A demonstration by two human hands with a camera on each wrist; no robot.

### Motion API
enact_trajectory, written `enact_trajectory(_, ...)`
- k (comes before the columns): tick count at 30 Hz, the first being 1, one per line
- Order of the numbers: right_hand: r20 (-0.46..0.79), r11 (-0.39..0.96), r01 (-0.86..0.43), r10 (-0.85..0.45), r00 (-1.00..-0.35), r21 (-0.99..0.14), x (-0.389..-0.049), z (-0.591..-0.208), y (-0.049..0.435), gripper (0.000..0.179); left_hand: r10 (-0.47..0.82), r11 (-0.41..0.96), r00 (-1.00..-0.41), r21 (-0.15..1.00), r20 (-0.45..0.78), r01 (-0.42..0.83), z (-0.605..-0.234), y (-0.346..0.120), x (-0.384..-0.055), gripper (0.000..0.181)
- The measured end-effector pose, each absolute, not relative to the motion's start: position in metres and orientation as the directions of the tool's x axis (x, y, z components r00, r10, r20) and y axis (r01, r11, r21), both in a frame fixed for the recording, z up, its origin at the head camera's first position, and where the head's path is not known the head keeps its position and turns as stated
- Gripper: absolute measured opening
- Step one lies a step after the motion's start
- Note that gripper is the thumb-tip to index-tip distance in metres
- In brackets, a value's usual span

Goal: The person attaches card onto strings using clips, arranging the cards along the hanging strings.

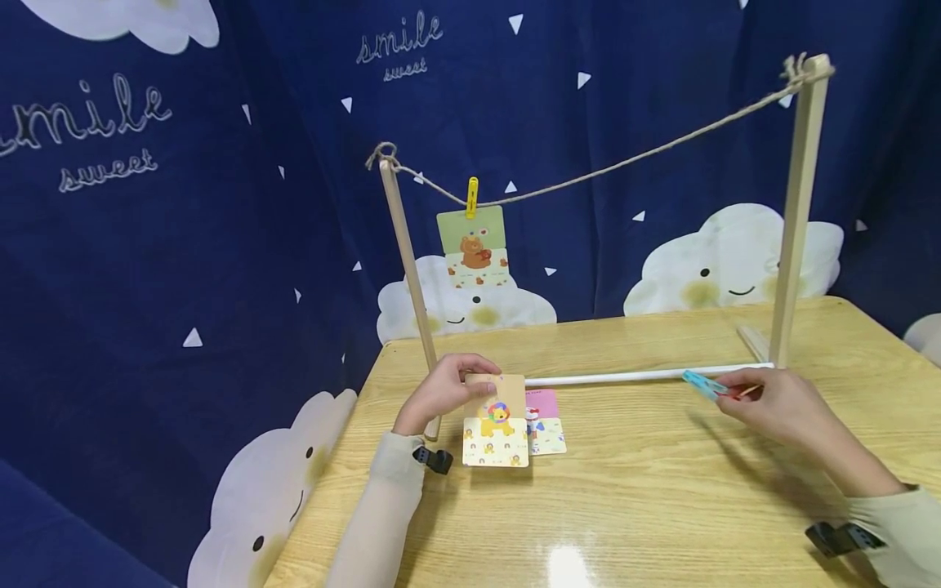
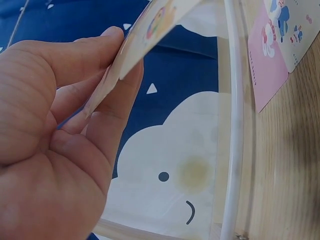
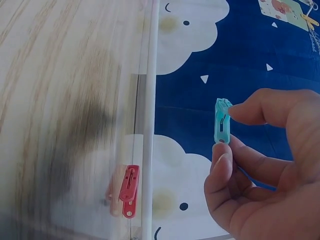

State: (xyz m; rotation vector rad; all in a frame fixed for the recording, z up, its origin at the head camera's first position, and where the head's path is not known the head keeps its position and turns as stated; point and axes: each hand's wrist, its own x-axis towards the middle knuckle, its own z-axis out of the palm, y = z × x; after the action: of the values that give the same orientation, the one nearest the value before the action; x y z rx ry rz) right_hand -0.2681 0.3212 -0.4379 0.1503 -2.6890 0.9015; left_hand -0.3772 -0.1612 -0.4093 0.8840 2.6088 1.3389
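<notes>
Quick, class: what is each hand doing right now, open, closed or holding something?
Left hand: closed, holding the lion card.
Right hand: closed, pinching the light-blue clip.

Beyond fingers (image 1: 470,361) I see blue curtain (image 1: 625,82), smiling white clouds (image 1: 735,260) on it; below fingers, wood-grain bench (image 1: 662,490).

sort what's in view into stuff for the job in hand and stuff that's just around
Likely part of the job:
lion card in the left hand
blue clip in the right hand
red clip and pink-topped card on the table
string and wooden posts
bear card, hung by a yellow clip

Likely just around:
blue curtain
wrist straps
</notes>
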Motion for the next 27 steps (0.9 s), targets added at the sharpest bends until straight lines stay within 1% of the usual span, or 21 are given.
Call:
enact_trajectory(9, 0.323, 0.805, -0.197, -0.007, -0.946, -0.56, -0.269, -0.433, 0.321, 0.034, 0.529, 0.452, -0.827, 0.76, 0.193, 0.467, -0.409, -0.161, -0.378, 0.02)
enact_trajectory(15, 0.3, 0.806, -0.182, -0.006, -0.954, -0.563, -0.269, -0.429, 0.319, 0.035, 0.53, 0.459, -0.824, 0.749, 0.202, 0.479, -0.41, -0.161, -0.378, 0.02)
enact_trajectory(27, 0.299, 0.805, -0.172, 0.007, -0.954, -0.568, -0.271, -0.424, 0.319, 0.038, 0.501, 0.417, -0.841, 0.795, 0.202, 0.44, -0.407, -0.158, -0.375, 0.022)
